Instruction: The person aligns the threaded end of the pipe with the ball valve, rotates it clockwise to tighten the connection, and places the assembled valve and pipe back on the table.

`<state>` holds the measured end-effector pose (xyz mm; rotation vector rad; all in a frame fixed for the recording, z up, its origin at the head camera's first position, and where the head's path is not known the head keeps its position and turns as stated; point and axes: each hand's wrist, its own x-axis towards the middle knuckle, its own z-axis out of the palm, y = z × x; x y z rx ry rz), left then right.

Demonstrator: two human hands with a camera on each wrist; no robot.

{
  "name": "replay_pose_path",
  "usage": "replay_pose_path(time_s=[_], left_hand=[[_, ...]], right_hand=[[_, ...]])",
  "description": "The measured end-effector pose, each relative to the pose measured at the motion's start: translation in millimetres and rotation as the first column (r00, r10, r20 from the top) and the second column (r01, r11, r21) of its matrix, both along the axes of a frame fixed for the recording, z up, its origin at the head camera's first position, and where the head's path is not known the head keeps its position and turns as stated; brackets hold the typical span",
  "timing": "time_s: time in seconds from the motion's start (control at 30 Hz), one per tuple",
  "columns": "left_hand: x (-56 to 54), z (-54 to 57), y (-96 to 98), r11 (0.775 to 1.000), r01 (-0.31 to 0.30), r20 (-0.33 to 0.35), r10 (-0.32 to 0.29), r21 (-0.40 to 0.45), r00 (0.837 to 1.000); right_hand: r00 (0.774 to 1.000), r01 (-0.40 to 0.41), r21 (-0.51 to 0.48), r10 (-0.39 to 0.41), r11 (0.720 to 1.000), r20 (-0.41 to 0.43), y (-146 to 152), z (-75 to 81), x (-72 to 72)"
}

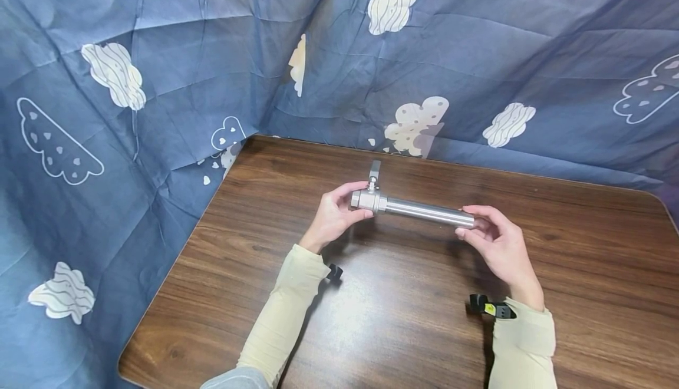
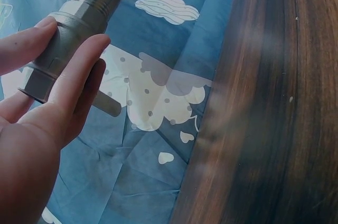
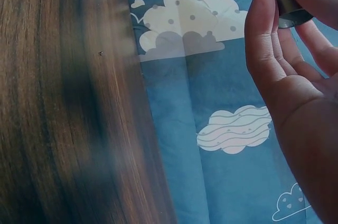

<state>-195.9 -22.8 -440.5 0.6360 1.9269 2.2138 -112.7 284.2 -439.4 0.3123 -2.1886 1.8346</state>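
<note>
A silvery ball valve (image 1: 367, 201) with a flat lever handle (image 1: 375, 170) is joined to a straight metal pipe (image 1: 429, 212). Both hands hold this assembly level above the table. At the valve end, my left hand (image 1: 335, 215) grips the valve body between thumb and fingers; the lever points away toward the curtain. My right hand (image 1: 501, 244) pinches the pipe's far end, thumb on the near side and fingers on the other. In the left wrist view the valve body (image 2: 66, 39) lies between thumb and fingers. The right wrist view shows the pipe's open end (image 3: 296, 19).
The assembly is over a brown wood-grain table (image 1: 239, 283) with rounded corners. A blue curtain (image 1: 175, 82) printed with white clouds hangs along the table's back and left edges. Each wrist carries a small black camera, such as the right one (image 1: 490, 307).
</note>
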Motion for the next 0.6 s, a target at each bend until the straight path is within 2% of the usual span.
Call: replay_pose_path(time_s=[0.37, 0.6], left_hand=[[0.7, 0.7, 0.0, 1.0, 0.002, 0.004, -0.002, 0.004, 1.0], [0.7, 1.1, -0.3, 1.0, 0.003, -0.005, -0.003, 0.007, 1.0]], right_hand=[[0.999, 0.012, 0.039, -0.014, 0.999, 0.047, 1.3, -2.2, 0.8], [0.999, 0.013, 0.057, -0.016, 0.998, 0.046, 2.5, -3.1, 0.8]])
